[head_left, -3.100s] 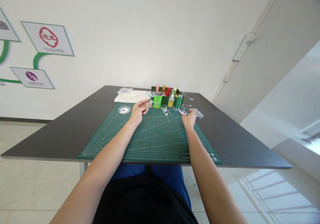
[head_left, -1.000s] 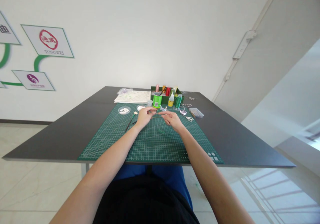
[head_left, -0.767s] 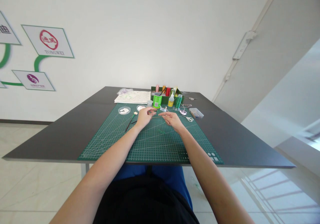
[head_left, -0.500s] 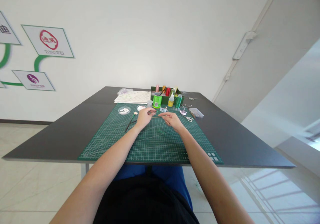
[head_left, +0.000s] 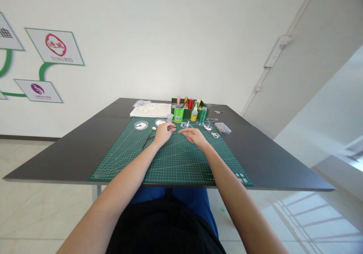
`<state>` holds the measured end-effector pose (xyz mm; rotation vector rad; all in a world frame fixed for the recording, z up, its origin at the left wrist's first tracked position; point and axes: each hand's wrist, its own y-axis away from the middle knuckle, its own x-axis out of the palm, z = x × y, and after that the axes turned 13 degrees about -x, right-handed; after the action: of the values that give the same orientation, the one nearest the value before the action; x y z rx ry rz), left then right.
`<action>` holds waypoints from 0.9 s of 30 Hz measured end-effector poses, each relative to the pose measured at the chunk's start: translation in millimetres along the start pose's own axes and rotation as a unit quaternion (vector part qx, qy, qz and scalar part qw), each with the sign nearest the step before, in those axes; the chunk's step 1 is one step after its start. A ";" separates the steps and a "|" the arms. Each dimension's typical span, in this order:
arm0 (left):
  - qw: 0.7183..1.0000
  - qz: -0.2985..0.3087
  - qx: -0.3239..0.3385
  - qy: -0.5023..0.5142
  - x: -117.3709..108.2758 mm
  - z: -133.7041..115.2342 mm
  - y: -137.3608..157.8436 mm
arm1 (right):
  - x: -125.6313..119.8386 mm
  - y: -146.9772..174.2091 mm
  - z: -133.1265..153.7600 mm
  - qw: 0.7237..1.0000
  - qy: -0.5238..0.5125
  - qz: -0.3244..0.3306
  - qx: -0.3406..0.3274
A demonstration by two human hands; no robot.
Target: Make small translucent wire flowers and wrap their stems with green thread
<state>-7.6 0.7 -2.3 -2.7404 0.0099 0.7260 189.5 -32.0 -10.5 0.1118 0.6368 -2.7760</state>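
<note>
My left hand (head_left: 165, 133) is closed over the green cutting mat (head_left: 181, 163), its thumb and fingers pinched. A small dark bit shows at its fingertips, too small to name. Between the two hands runs a thin tan stick (head_left: 175, 133). Opposite, my right hand (head_left: 194, 136) has its fingertips pressed together at the stick's right end. Left of my left hand, a slim dark rod (head_left: 146, 142) lies on the mat beside a small pale flower-like piece (head_left: 154, 128). Small bluish pieces (head_left: 185, 125) lie just beyond my hands.
Shallow dishes (head_left: 141, 125) sit at the mat's far left. Behind stand a green can (head_left: 178, 114), a glue bottle (head_left: 194, 114) and a green box (head_left: 187, 113) with colored rolls. White scissors (head_left: 214, 135) and a clear case (head_left: 222, 128) lie right; white sheets (head_left: 150, 110) lie back left.
Both hands keep nearly the same place and grip. The right fingertips have shifted very slightly left, and more of the bluish pieces behind them shows.
</note>
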 end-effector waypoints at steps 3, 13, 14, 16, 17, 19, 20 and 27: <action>1.000 -0.002 0.006 -0.021 0.3 1.9 -1.0 | 0.4 0.4 0.8 1.000 -0.007 0.005 0.002; 0.994 0.049 0.024 -0.093 2.3 5.4 -0.4 | -1.0 1.4 3.3 0.997 -0.081 0.018 0.001; 0.993 0.053 0.026 -0.097 2.2 4.9 -0.1 | -1.4 1.8 5.1 0.996 -0.093 0.018 0.000; 0.992 0.064 0.027 -0.103 1.9 4.2 0.5 | -2.4 2.7 9.3 0.993 -0.116 0.018 -0.003; 0.992 0.070 0.026 -0.104 1.8 4.0 0.9 | -2.8 3.2 11.5 0.992 -0.128 0.019 -0.004; 0.991 0.085 0.027 -0.104 2.0 3.9 1.6 | -3.6 4.1 15.6 0.989 -0.148 0.022 -0.008; 0.990 0.093 0.028 -0.103 2.2 3.9 2.0 | -4.1 4.5 17.3 0.987 -0.156 0.022 -0.011; 0.984 0.152 0.043 -0.087 4.5 2.8 5.1 | -9.1 5.5 22.7 0.983 -0.179 -0.011 -0.049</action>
<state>-5.5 -3.1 -8.2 -2.6109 0.4196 1.0199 199.6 -44.3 8.9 -0.4085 0.6774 -2.6782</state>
